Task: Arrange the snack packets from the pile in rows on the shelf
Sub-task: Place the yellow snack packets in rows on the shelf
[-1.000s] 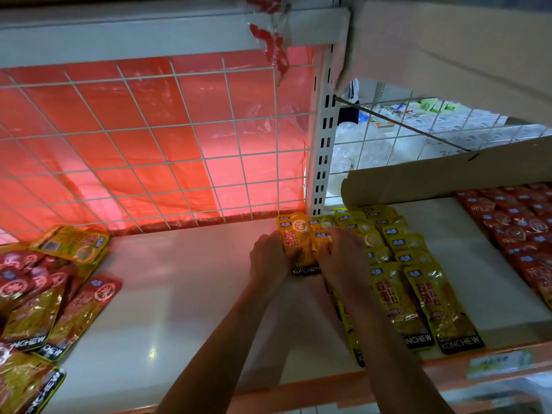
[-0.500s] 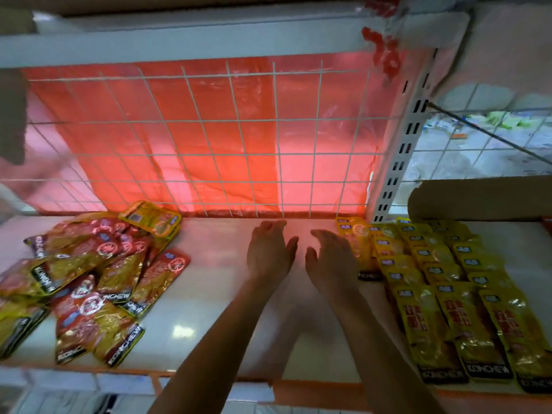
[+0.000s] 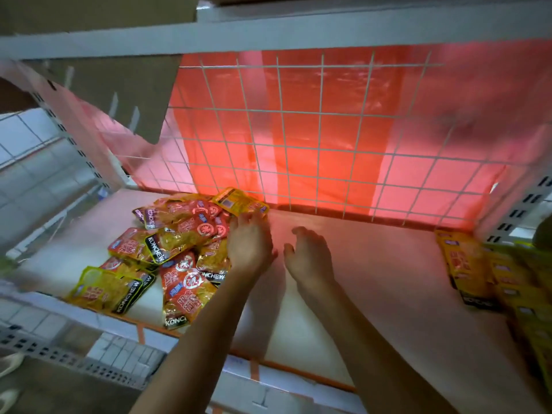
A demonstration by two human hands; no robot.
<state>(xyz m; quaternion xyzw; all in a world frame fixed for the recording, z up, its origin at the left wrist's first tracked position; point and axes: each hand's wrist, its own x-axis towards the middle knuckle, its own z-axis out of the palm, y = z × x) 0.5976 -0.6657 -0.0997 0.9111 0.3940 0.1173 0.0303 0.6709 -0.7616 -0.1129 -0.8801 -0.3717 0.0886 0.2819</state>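
KONCHEW lettering on piled packets (image 3: 179,258)

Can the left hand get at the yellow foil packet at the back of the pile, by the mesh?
Probably yes. The left hand is right beside the yellow foil packet, which lies atop the pile of red and yellow packets, uncovered; its fingertips seem to touch the packet's near edge.

Head-worn wide-angle view, facing forward-down, close above shelf (image 3: 388,279)

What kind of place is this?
Probably a shop, mid-restocking: a metal display shelf with a wire-grid back, a loose pile of snack packets, and yellow packets in rows at the right.
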